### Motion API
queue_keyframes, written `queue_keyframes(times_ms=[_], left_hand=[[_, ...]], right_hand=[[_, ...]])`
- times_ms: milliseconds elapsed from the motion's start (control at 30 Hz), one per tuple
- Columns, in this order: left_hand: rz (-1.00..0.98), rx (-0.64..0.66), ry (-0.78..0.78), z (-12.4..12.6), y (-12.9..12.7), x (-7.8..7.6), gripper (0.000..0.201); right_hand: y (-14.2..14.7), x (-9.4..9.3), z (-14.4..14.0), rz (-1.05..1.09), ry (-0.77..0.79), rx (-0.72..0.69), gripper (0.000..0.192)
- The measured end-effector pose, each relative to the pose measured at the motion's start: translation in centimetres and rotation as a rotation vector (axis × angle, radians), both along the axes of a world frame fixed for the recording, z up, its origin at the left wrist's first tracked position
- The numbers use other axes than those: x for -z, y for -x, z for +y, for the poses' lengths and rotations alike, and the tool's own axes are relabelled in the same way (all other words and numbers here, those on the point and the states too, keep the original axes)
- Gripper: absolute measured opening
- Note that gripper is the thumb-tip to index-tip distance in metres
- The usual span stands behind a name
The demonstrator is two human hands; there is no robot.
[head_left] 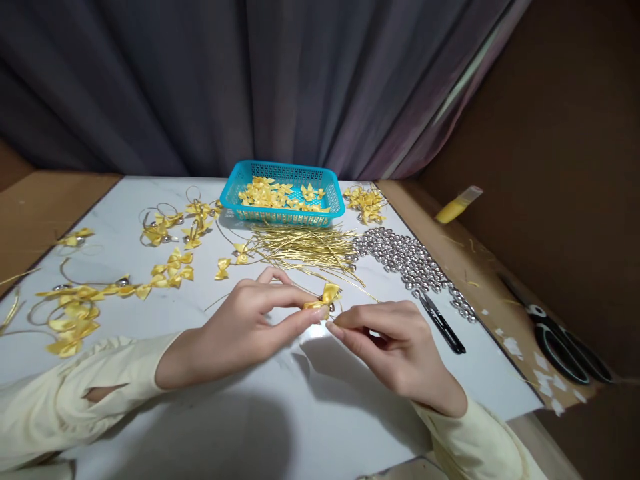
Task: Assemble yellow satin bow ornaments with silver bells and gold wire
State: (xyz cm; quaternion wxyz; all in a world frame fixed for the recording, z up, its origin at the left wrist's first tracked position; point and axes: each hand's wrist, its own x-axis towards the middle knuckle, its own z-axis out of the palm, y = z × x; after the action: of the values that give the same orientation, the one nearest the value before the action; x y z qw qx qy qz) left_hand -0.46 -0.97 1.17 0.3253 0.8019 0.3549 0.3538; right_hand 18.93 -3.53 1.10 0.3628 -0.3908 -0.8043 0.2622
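My left hand point(260, 317) pinches a yellow ribbon bow point(329, 293) between thumb and fingers, above the middle of the white tabletop. Close by on the right, my right hand point(387, 337) is closed, thumb against index finger, at what looks like a thin gold cord by the bow. A small silver bell or bead shows under the bow; the fingertips partly hide it. Behind the hands lies a bundle of gold cords point(305, 247). Two loose yellow bows point(223, 268) rest left of that bundle.
A blue basket point(283, 215) of yellow bows stands at the back. Silver bells point(400, 257) spread to the right, near black thread snips point(443, 323). Finished-looking bows with cords point(75, 313) lie left. Scissors point(563, 347) and a yellow glue tube point(457, 205) are at the far right.
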Motion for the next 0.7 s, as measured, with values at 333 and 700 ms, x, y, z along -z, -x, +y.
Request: queue_keyframes(times_ms=[333, 700], left_hand=[[-0.042, 0.053, 0.203, 0.02, 0.18, -0.49, 0.017], [-0.019, 0.071, 0.328, 0.36, 0.2, -0.55, 0.019]], right_hand=[[0.16, -0.71, -0.26, -0.042, -0.023, -0.008, 0.023], [0.11, -0.58, -0.38, -0.038, 0.027, 0.003, 0.022]])
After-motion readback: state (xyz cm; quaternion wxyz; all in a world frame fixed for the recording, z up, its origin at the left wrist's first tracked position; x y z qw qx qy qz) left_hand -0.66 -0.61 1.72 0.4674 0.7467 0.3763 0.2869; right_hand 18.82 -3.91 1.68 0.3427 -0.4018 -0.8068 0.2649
